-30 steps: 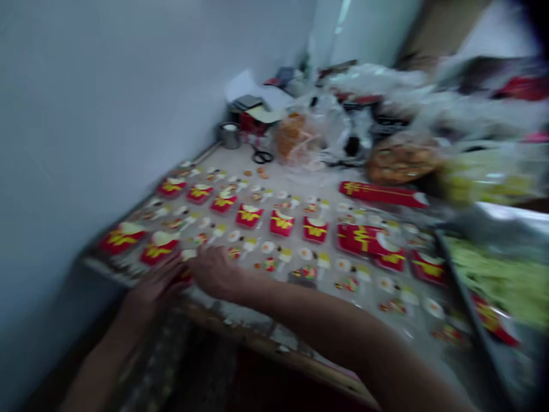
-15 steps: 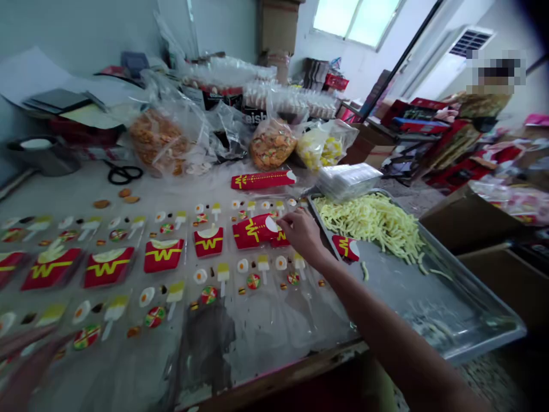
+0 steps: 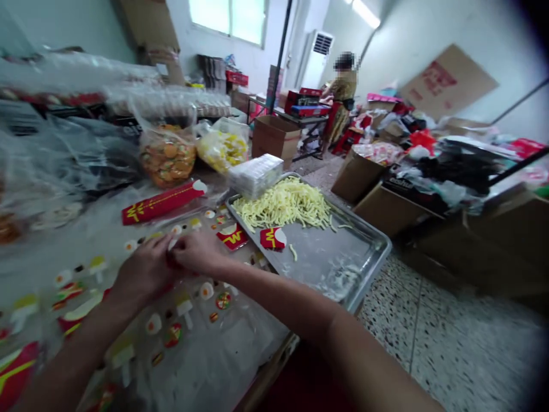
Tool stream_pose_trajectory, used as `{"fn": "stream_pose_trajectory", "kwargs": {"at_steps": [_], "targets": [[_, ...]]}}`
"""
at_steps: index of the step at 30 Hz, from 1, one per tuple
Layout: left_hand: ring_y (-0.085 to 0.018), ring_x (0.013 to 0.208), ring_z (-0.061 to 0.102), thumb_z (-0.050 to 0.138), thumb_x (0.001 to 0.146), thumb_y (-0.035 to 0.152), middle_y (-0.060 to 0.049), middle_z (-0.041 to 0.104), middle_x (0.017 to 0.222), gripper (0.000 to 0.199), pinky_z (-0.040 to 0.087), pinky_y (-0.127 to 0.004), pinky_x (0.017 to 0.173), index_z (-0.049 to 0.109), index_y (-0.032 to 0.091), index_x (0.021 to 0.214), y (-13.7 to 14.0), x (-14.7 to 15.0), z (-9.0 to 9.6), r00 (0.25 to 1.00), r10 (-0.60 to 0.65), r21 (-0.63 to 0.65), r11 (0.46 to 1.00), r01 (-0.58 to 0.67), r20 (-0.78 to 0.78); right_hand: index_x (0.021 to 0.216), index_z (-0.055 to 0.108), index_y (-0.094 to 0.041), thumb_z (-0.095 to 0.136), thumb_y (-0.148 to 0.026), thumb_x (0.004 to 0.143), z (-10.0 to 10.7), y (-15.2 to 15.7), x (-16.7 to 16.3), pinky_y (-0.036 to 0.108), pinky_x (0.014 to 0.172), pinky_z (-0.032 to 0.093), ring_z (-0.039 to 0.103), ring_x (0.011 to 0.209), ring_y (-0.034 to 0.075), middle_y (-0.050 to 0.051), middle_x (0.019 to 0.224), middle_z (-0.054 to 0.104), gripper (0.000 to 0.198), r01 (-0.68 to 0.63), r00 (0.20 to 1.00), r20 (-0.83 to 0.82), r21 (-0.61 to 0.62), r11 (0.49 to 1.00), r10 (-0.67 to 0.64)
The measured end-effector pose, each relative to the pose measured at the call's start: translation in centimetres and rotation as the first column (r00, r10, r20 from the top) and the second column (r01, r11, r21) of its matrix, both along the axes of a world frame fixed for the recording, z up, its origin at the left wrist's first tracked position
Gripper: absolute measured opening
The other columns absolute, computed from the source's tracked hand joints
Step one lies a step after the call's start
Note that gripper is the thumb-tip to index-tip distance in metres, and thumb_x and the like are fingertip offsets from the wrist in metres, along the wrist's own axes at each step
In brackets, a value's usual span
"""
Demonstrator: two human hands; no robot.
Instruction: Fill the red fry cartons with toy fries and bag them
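My left hand [image 3: 148, 264] and my right hand [image 3: 199, 250] meet over the table, fingers closed around a red fries carton [image 3: 171, 262]. Most of that carton is hidden by the fingers. Beneath and around them lie clear sheets with small food pieces, such as a fried egg shape [image 3: 206, 290] and a round pizza shape [image 3: 223, 300]. Just right of my right hand, another red carton with a yellow W [image 3: 232, 236] lies on the sheets. A further small carton [image 3: 273, 238] rests in the metal tray [image 3: 372, 269], near a heap of pale toy-like fries [image 3: 291, 200].
Behind my hands lies a long stack of red cartons [image 3: 163, 203]. Bags of orange pieces [image 3: 168, 151] and yellow pieces [image 3: 223, 146] stand farther back. A clear plastic pack [image 3: 256, 174] sits at the tray's corner. Cardboard boxes [image 3: 386, 209] flank the right side; a person [image 3: 343, 94] stands in the distance.
My view has swung to the right. My left hand has come in from the lower left to meet my right hand, and the red carton is now between them.
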State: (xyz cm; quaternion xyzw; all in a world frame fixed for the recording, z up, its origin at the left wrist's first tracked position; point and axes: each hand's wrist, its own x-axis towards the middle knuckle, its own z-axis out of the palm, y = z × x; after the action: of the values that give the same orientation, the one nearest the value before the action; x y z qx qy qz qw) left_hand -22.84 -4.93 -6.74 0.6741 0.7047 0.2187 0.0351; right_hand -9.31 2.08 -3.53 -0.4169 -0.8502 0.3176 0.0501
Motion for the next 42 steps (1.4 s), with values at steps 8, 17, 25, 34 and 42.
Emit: {"fn": "stream_pose_trajectory", "kwargs": {"at_steps": [8, 17, 25, 34, 42], "targets": [[-0.036, 0.129, 0.055, 0.068, 0.073, 0.058, -0.014, 0.056, 0.143, 0.091, 0.046, -0.050, 0.107, 0.032, 0.023, 0.148, -0.6, 1.7, 0.1, 0.990, 0.093, -0.050, 0.994, -0.098, -0.102, 0.088, 0.070, -0.020, 0.047, -0.035, 0.092, 2.0, 0.2, 5.8, 0.039, 0.085, 0.040, 0.063, 0.094, 0.025, 0.008, 0.098, 0.075, 0.027, 0.061, 0.997, 0.032, 0.292, 0.954, -0.073], [-0.039, 0.127, 0.056, 0.069, 0.076, 0.039, -0.021, 0.053, 0.139, 0.087, 0.052, -0.051, 0.098, 0.029, 0.015, 0.150, 4.4, 14.7, 2.9, 0.997, 0.050, -0.010, 0.999, -0.050, 0.061, 0.091, 0.074, -0.019, 0.044, -0.044, 0.102, 3.8, 6.7, 19.9, 0.028, 0.068, 0.037, 0.060, 0.075, 0.016, 0.005, 0.084, 0.072, 0.042, 0.127, 0.989, 0.037, 0.271, 0.954, -0.142], [-0.034, 0.126, 0.060, 0.076, 0.073, 0.045, -0.016, 0.057, 0.141, 0.099, 0.054, -0.046, 0.098, 0.025, 0.022, 0.155, 5.7, 18.9, 2.6, 0.977, 0.054, -0.040, 0.998, -0.047, 0.204, 0.146, 0.050, -0.025, 0.079, -0.047, 0.074, 0.7, 19.2, 24.8, 0.046, 0.104, 0.033, 0.040, 0.128, 0.033, 0.013, 0.142, 0.049, 0.080, 0.051, 0.981, 0.145, 0.446, 0.894, -0.128], [-0.039, 0.128, 0.058, 0.076, 0.075, 0.049, -0.017, 0.055, 0.145, 0.096, 0.052, -0.055, 0.103, 0.031, 0.023, 0.155, 5.4, 17.2, 1.7, 0.994, 0.028, -0.044, 0.999, -0.024, 0.102, 0.134, 0.060, -0.024, 0.072, -0.016, 0.076, 3.3, 17.5, 36.0, 0.031, 0.085, 0.039, 0.055, 0.097, 0.020, 0.005, 0.120, 0.064, 0.060, -0.222, 0.969, 0.159, 0.229, 0.948, 0.189], [-0.033, 0.134, 0.054, 0.075, 0.078, 0.049, -0.012, 0.051, 0.150, 0.095, 0.047, -0.047, 0.110, 0.028, 0.024, 0.157, 7.5, 23.2, 3.8, 0.974, -0.214, 0.019, 0.977, 0.213, 0.074, 0.138, 0.060, -0.026, 0.075, -0.035, 0.085, 1.9, 15.9, 37.0, 0.030, 0.087, 0.040, 0.057, 0.103, 0.021, 0.007, 0.126, 0.063, 0.056, -0.118, 0.977, 0.200, 0.244, 0.962, 0.070]]}}
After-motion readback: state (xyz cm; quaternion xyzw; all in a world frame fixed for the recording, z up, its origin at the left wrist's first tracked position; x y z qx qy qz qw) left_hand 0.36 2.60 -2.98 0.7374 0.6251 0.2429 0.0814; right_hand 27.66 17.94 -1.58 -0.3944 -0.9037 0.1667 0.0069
